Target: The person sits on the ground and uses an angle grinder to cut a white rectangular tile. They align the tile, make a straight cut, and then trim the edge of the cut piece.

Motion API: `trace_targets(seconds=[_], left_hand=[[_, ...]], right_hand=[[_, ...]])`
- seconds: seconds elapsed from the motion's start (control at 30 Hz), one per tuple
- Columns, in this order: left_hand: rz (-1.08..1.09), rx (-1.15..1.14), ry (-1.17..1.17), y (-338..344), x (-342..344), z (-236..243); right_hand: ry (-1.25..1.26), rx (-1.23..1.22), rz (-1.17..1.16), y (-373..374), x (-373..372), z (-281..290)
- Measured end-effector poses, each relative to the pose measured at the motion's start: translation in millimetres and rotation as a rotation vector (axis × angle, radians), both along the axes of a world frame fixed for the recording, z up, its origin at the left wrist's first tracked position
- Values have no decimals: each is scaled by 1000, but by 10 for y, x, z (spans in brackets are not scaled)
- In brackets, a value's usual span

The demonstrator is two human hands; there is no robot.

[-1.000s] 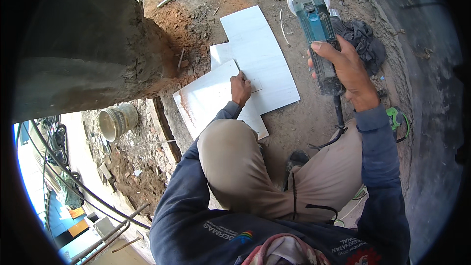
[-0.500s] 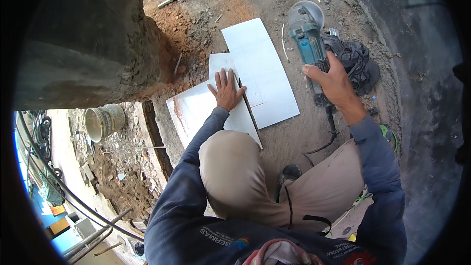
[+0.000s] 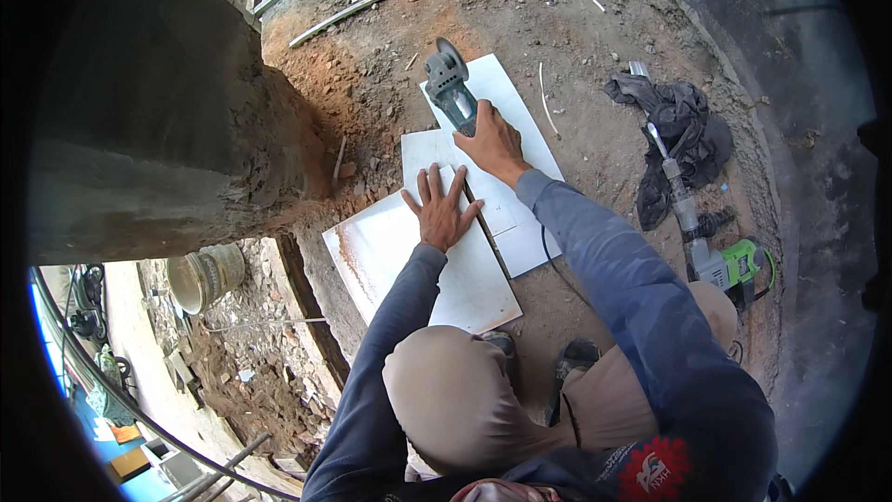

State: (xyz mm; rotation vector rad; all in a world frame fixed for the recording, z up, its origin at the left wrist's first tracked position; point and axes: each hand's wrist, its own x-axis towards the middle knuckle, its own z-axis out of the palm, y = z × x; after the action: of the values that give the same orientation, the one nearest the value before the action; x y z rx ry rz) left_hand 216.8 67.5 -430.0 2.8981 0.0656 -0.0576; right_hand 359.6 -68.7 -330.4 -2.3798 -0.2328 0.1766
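Tiles (image 3: 423,265), three white, lie overlapping; left hand (image 3: 440,211) flat, fingers spread, right hand (image 3: 492,141) gripping one grinder (image 3: 452,91).

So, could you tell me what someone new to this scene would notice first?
Most striking are the white tiles lying on bare dirt at the centre, with the left hand pressed flat on one. Just beyond, the right hand grips an angle grinder at a tile's far edge. A green power tool and dark rag lie to the right.

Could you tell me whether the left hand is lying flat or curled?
Flat: the left hand lies fingers spread on the white tile.
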Motion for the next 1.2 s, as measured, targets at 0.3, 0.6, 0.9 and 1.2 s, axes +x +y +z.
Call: trace_targets(seconds=[0.3, 0.6, 0.9, 1.2], left_hand=[[-69, 2, 107, 69, 53, -105], [-130, -34, 80, 194, 37, -218], [-124, 12, 114, 179, 52, -212], [-154, 5, 81, 208, 42, -256]], right_hand=[[-100, 84, -95, 639, 88, -451], [-28, 151, -169, 773, 206, -617], [64, 114, -143, 818, 378, -680], [95, 126, -156, 836, 443, -740]])
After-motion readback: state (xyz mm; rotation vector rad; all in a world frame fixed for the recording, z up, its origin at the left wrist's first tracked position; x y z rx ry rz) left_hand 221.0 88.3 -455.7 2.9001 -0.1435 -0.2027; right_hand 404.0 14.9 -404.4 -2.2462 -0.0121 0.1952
